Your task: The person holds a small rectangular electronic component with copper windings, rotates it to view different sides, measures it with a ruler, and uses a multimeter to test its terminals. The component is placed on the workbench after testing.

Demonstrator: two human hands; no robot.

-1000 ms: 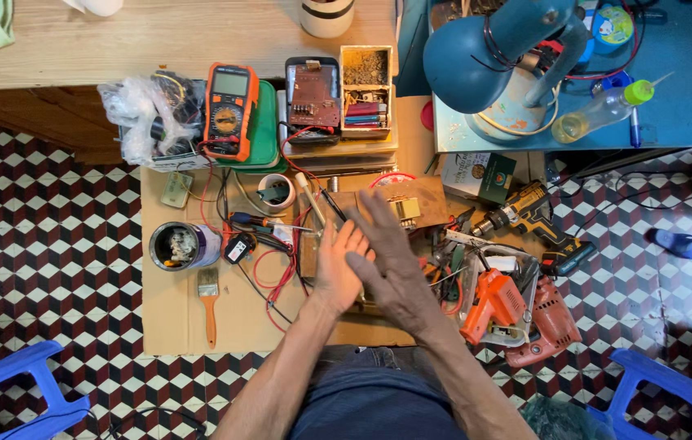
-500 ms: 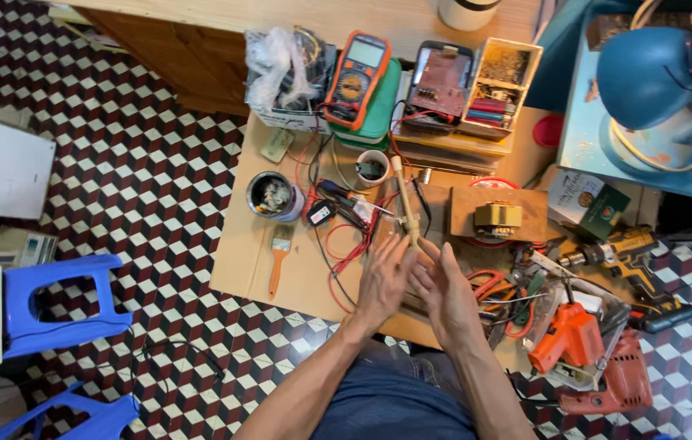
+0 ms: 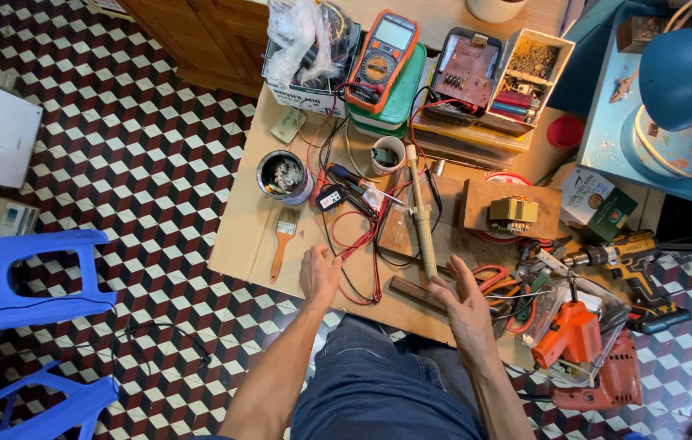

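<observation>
My left hand rests flat on the cardboard work board, fingers spread, holding nothing, beside red test leads. My right hand hovers open at the board's near edge, palm turned inward, empty. Between the hands lie a long pale soldering iron and a small dark wooden bar. A paintbrush with an orange handle lies left of my left hand. A transformer sits on a brown block further back.
An orange multimeter, a parts box, a tin and a cup stand at the back. Orange power tools and a drill crowd the right. Blue stools stand on the left floor.
My hands have come apart: the left has moved left onto the board, the right has drawn back and opened. The soldering iron they were at now lies free. The view has shifted left.
</observation>
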